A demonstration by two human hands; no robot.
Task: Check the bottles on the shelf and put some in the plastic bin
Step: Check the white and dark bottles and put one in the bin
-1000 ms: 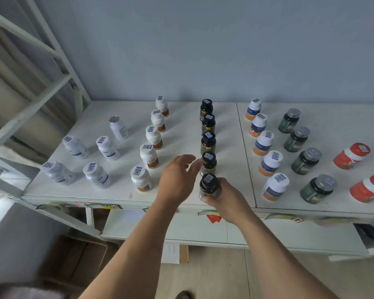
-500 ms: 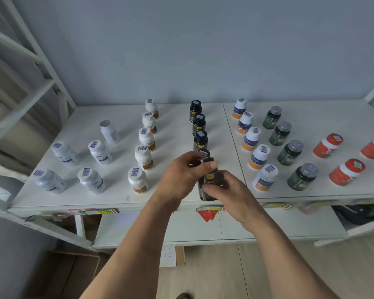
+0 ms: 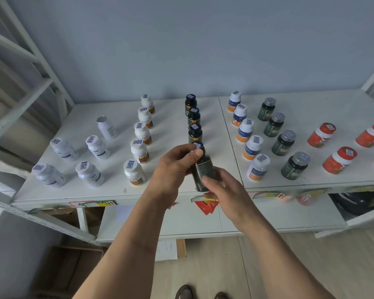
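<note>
At the frame's centre, above the shelf edge, I hold one dark bottle for a look.

Left of centre, my left hand [image 3: 177, 167] curls over the cap end of the dark bottle [image 3: 203, 171], fingers wrapped tight at its top, probably to steady or turn it so the label faces me. Just right of it, my right hand [image 3: 222, 190] pinches the lower body between thumb and fingers, supporting it from beneath. Both hands are closed on it, lifted clear of the white shelf [image 3: 177, 117], in front of its own black-capped row [image 3: 193, 119]. No plastic bin shows anywhere in view.
</note>
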